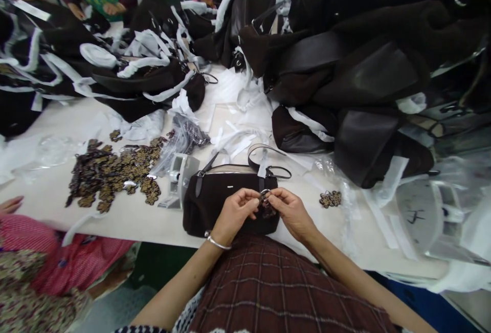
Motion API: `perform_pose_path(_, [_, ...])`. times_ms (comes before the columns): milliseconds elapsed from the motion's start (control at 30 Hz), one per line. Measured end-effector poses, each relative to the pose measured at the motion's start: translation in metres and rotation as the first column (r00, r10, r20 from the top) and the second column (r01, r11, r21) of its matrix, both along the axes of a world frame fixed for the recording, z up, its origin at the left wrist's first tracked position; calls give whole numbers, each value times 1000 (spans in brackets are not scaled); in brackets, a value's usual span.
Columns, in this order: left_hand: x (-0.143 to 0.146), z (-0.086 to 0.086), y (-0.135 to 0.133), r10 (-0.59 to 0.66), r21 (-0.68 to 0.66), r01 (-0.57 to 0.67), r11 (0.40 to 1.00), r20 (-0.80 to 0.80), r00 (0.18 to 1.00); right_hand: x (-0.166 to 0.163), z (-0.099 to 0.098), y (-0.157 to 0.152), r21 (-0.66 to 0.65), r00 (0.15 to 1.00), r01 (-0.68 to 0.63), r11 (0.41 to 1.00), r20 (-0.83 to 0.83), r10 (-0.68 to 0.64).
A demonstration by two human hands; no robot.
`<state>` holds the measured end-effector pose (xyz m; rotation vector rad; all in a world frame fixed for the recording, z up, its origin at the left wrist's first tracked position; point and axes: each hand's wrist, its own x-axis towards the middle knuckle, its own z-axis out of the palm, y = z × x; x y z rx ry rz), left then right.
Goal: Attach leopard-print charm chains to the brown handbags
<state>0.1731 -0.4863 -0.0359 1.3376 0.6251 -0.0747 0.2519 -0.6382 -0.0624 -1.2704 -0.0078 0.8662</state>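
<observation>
A dark brown handbag (215, 205) stands at the table's front edge, its strap rising behind it. In front of its right half, both hands meet at a small metal ring with a dark charm (268, 211). My left hand (238, 213) pinches the ring's left side between thumb and fingers. On the other side, my right hand (294, 214) has its fingertips closed on the same ring. The fingers partly hide the charm, and whether it is fastened to the bag cannot be made out.
Left of the bag is a grey metal holder (180, 182), with a heap of flower-shaped charms (115, 172) beyond it. More charms (330, 199) lie to the right. Brown bags (364, 138) pile up behind. A co-worker's sleeve (23, 236) is at left; others stand across the table.
</observation>
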Motion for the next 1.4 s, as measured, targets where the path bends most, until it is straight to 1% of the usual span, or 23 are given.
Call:
perform_pose_path(100, [7,-6,-4,-14,-28,13,1000,-22,1000,-1,-4,6,3,997,15,1000,-71,-14])
perform_pose_path(167, [8,-13,-7,-11,-74,6,997,-68,998,-3,-8,8,8,995,48,999,-85,-47])
perform_pose_path(233, [7,-20,-9,-47,-95,35,995,-125,991,-5,-13,8,18,994,68,998,-89,-66])
perform_pose_path(267, [7,-23,-9,-82,-72,72,995,-151,985,-6,-16,8,15,993,64,998,-95,-63])
perform_pose_path(333, [6,-29,-5,-184,25,192,981,-190,964,-8,-22,6,-14,992,45,999,-114,-46])
perform_pose_path(400, [7,-34,3,-284,110,311,944,-206,937,-8,-25,5,-60,992,49,997,-116,-55])
perform_pose_path(433, [10,-38,8,-310,138,341,930,-204,929,-7,-26,5,-82,992,63,995,-101,-71])
perform_pose_path(467, [14,-42,14,-317,160,350,923,-200,927,-6,-27,5,-96,993,79,992,-79,-86])
perform_pose_path(533, [25,-53,24,-270,224,310,924,-193,943,-3,-27,6,-107,993,105,989,-52,-111])
perform_pose_path(633, [47,-74,34,-195,353,262,898,-214,957,2,-30,11,-140,987,109,984,-103,-124])
perform_pose_path(733, [68,-90,36,-213,418,301,857,-244,946,7,-36,16,-235,975,118,965,-156,-158])
perform_pose_path(833, [80,-94,34,-238,469,323,822,-232,943,14,-43,22,-295,971,147,944,-140,-195])
perform_pose_path(900, [83,-92,33,-227,548,306,779,-208,951,19,-47,26,-311,970,175,934,-107,-217])
perform_pose_path(967, [87,-88,34,-242,652,317,689,-206,948,23,-50,30,-319,969,197,927,-82,-235])
perform_pose_path(1033, [93,-85,34,-296,716,388,580,-258,920,26,-52,33,-330,968,208,921,-65,-242])
perform_pose_path(1067, [97,-84,35,-320,722,430,542,-296,900,27,-53,34,-337,969,208,918,-56,-240])
perform_pose_path(1100, [102,-84,35,-332,712,463,528,-329,884,28,-54,35,-346,971,205,916,-45,-234])
perform_pose_path(1133, [107,-85,36,-332,689,481,543,-350,876,28,-54,36,-356,974,201,912,-30,-226])
perform_pose_path(1167, [112,-87,37,-327,652,485,583,-358,874,29,-53,37,-365,976,196,910,-13,-215])
perform_pose_path(1233, [118,-92,39,-327,517,467,718,-343,881,30,-52,38,-380,981,183,907,10,-194])
perform_pose_path(1300, [120,-96,43,-342,311,431,847,-304,890,31,-49,39,-389,984,168,906,9,-179])
perform_pose_path(1333, [118,-97,46,-349,207,412,887,-283,894,32,-47,39,-390,985,160,907,7,-171])
perform_pose_path(1400, [112,-96,50,-354,38,373,927,-239,904,34,-43,41,-391,987,152,908,18,-158])
